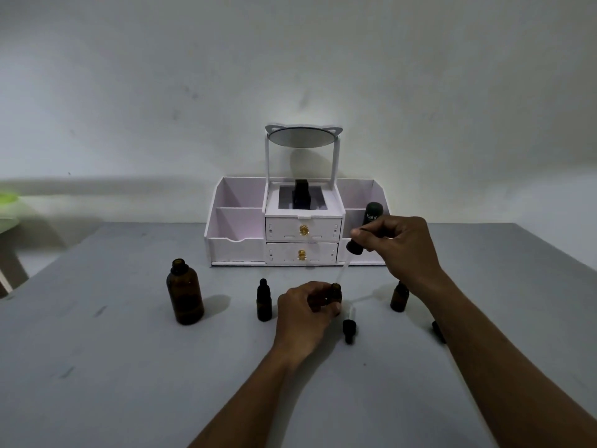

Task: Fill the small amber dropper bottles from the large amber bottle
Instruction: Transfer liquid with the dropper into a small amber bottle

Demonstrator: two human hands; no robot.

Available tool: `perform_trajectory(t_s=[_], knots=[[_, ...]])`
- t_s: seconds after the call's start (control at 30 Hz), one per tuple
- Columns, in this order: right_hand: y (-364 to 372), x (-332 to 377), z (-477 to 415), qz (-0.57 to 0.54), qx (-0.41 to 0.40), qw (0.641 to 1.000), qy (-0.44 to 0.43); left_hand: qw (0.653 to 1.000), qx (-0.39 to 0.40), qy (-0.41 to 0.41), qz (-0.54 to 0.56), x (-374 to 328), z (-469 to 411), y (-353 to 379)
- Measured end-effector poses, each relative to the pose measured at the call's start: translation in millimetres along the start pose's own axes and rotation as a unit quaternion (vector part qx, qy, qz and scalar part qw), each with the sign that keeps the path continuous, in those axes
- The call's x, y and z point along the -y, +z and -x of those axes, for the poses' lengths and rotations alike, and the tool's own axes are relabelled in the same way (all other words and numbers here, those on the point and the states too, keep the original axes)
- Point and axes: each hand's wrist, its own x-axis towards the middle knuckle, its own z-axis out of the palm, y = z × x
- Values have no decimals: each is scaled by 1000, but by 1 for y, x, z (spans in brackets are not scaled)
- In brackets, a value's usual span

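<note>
My left hand [307, 305] grips 1 small open amber glass bottle [336, 291], light, tippy; my right hand [400, 244] pinches a black-bulbed glass dropper [366, 229], fragile.

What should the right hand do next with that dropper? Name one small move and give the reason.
Probably squeeze the bulb of the large dropper gently. The right hand holds it tilted, its clear tip angled down to the mouth of the open small bottle, which the left hand steadies on the table. Whether the tip is actually inside the neck is hard to tell, so a slight lowering first may be wise.
</note>
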Motion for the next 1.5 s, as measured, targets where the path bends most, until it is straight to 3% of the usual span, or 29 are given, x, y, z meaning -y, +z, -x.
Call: perform_trajectory(t_s=[0.43, 0.63, 0.77, 0.93, 1.1, 1.3, 1.5], knots=[[-5, 6, -1, -15, -9, 1000, -22, 1000, -3, 10, -29, -1, 2, -1], [-10, 47, -5, -118, -37, 990, -63, 1000, -10, -10, 27, -22, 17, -30], [10, 72, -10, -195, -29, 978, -70, 995, -78, 50, 25, -36, 35, -83], [57, 100, -12, -277, 19, 959, -66, 967, -232, 111, 0, -23, 49, -163], [107, 117, -13, -293, 60, 952, -58, 949, -306, 60, -41, 20, 41, -208], [142, 119, -16, -270, 84, 957, -63, 965, -261, -18, -10, 52, 30, -205], [157, 119, -18, -258, 102, 959, -56, 967, -250, -41, 18, 64, 26, -199]])
